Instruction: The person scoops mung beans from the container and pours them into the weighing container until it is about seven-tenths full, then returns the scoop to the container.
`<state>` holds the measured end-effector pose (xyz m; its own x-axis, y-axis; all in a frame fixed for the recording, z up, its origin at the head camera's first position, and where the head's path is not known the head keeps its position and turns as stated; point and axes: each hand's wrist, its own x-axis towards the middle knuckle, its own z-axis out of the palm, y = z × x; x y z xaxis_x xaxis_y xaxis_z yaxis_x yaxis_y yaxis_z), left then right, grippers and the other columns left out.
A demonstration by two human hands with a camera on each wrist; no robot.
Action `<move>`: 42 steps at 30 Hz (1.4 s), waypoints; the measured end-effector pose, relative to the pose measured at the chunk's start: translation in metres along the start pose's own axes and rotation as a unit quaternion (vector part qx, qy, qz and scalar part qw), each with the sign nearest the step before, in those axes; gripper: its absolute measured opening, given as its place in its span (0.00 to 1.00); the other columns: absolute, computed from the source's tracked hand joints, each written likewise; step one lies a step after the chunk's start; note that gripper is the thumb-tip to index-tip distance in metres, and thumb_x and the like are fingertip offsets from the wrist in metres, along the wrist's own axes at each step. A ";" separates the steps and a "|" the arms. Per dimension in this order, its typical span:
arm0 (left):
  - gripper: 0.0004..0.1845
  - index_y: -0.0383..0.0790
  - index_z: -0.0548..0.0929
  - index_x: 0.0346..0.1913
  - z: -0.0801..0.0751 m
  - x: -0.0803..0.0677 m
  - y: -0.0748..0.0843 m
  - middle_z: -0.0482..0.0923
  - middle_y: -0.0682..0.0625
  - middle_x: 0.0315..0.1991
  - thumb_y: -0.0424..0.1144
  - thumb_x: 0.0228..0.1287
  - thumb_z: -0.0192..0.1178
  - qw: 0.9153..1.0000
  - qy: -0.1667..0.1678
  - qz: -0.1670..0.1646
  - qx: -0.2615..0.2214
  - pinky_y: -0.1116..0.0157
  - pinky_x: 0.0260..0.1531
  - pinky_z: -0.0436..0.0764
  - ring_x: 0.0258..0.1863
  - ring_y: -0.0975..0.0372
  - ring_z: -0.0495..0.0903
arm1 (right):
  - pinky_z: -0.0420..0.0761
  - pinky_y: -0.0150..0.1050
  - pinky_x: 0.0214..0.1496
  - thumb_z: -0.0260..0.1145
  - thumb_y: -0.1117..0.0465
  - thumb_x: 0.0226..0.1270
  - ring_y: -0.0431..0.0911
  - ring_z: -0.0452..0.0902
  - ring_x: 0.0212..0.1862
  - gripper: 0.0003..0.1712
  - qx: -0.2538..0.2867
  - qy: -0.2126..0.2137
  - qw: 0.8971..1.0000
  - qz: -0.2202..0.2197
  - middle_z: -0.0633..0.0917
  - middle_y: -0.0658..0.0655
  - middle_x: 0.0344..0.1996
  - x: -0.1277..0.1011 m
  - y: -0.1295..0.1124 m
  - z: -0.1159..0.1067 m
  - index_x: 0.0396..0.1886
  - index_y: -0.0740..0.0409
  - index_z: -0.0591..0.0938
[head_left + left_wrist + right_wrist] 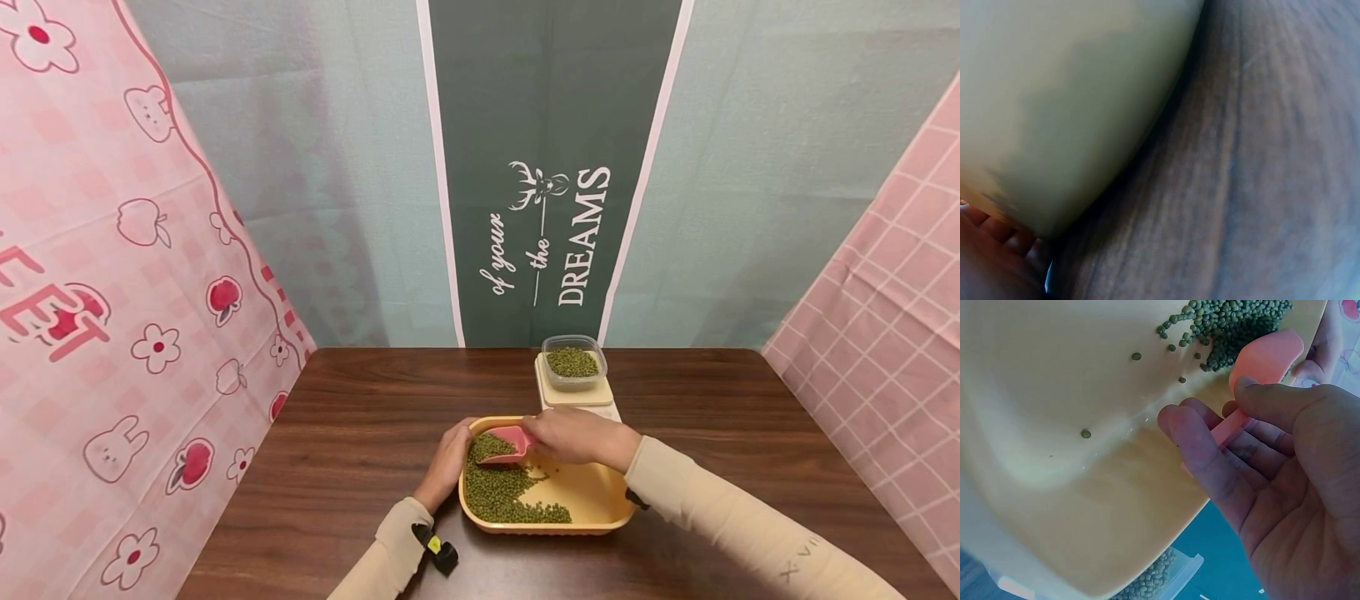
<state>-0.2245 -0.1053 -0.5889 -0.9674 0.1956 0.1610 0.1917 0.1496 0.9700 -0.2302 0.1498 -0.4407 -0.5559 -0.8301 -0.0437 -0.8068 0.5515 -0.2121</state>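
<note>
Right now my right hand point(577, 437) pinches the handle of a pink scoop point(508, 444), thumb on top and fingers curled underneath, as the right wrist view shows plainly. Its bowl sits in a heap of green beans point(501, 492) inside a yellow tray point(600, 500). The beans are piled toward the tray's left side; the right part of its floor is mostly bare, with a few stray beans scattered on it.

My left hand point(447, 465) rests against the tray's left edge, fingers curved round the rim. From the left wrist I see only blurred fingertips point(1004, 234) against the pale tray wall, so how firmly they grip is hard to say.

Beyond the tray stands a small clear tub point(574, 363) holding more green beans, set on a cream kitchen scale point(573, 394). My right hand hides the scale's near end. Everything sits on a dark wooden table point(360, 417). The scoop's handle is mostly covered by my fingers.
</note>
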 end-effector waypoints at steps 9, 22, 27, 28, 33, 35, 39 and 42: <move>0.27 0.55 0.87 0.59 -0.001 0.010 -0.021 0.87 0.53 0.56 0.34 0.79 0.37 0.999 -0.007 -0.040 -0.002 0.66 0.58 0.78 0.55 0.60 0.83 | 0.73 0.28 0.27 0.68 0.63 0.74 0.32 0.69 0.22 0.08 -0.003 0.010 1.000 -0.004 0.76 0.43 0.21 -0.004 0.003 0.000 0.35 0.52 0.77; 0.26 0.46 0.86 0.62 0.000 -0.004 0.014 0.86 0.51 0.58 0.35 0.81 0.36 1.000 -0.004 -0.024 0.003 0.64 0.62 0.78 0.59 0.62 0.83 | 0.76 0.28 0.30 0.68 0.63 0.74 0.32 0.71 0.26 0.06 0.004 0.005 1.000 0.006 0.78 0.43 0.24 -0.011 0.007 -0.004 0.38 0.52 0.78; 0.25 0.44 0.86 0.62 -0.002 -0.004 0.002 0.87 0.50 0.57 0.36 0.80 0.38 1.000 -0.001 0.011 0.015 0.66 0.58 0.79 0.56 0.64 0.83 | 0.75 0.29 0.30 0.69 0.62 0.74 0.32 0.71 0.26 0.07 -0.014 0.014 1.000 0.006 0.77 0.43 0.24 -0.015 0.008 -0.003 0.38 0.52 0.78; 0.25 0.42 0.86 0.62 -0.002 -0.006 0.007 0.87 0.48 0.56 0.36 0.79 0.38 1.000 -0.003 0.023 0.014 0.66 0.57 0.80 0.55 0.63 0.83 | 0.75 0.29 0.30 0.69 0.62 0.74 0.32 0.70 0.26 0.07 -0.015 0.013 1.000 0.009 0.77 0.42 0.24 -0.016 0.009 -0.003 0.37 0.52 0.78; 0.26 0.34 0.85 0.60 -0.001 -0.012 0.032 0.87 0.42 0.54 0.35 0.76 0.37 0.999 0.001 0.041 0.022 0.66 0.53 0.79 0.52 0.62 0.83 | 0.77 0.30 0.32 0.68 0.61 0.75 0.32 0.71 0.27 0.07 -0.006 0.009 1.000 0.021 0.77 0.42 0.24 -0.021 0.011 -0.006 0.37 0.49 0.78; 0.26 0.32 0.84 0.60 0.000 -0.015 0.042 0.87 0.39 0.55 0.34 0.75 0.37 0.999 0.001 0.030 0.027 0.66 0.53 0.79 0.52 0.61 0.83 | 0.77 0.31 0.33 0.68 0.61 0.75 0.33 0.71 0.27 0.07 -0.011 0.012 1.000 0.021 0.76 0.41 0.25 -0.023 0.012 -0.007 0.36 0.49 0.77; 0.26 0.31 0.84 0.60 0.001 -0.016 0.052 0.86 0.38 0.56 0.33 0.75 0.36 1.000 0.001 0.006 0.028 0.65 0.54 0.79 0.52 0.61 0.82 | 0.77 0.32 0.33 0.68 0.62 0.75 0.34 0.70 0.28 0.09 -0.021 0.023 0.999 0.017 0.75 0.41 0.25 -0.028 0.016 -0.008 0.35 0.48 0.76; 0.26 0.31 0.84 0.60 0.001 -0.015 0.052 0.87 0.39 0.55 0.33 0.76 0.35 0.999 0.001 0.016 0.035 0.66 0.52 0.79 0.51 0.62 0.83 | 0.75 0.33 0.32 0.69 0.63 0.73 0.34 0.69 0.27 0.10 -0.025 0.037 0.999 0.010 0.74 0.41 0.25 -0.031 0.017 -0.010 0.34 0.48 0.76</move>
<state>-0.2001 -0.0995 -0.5413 -0.9609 0.1991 0.1926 0.2338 0.2100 0.9493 -0.2286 0.1857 -0.4336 -0.5844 -0.8111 0.0251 -0.8029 0.5734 -0.1627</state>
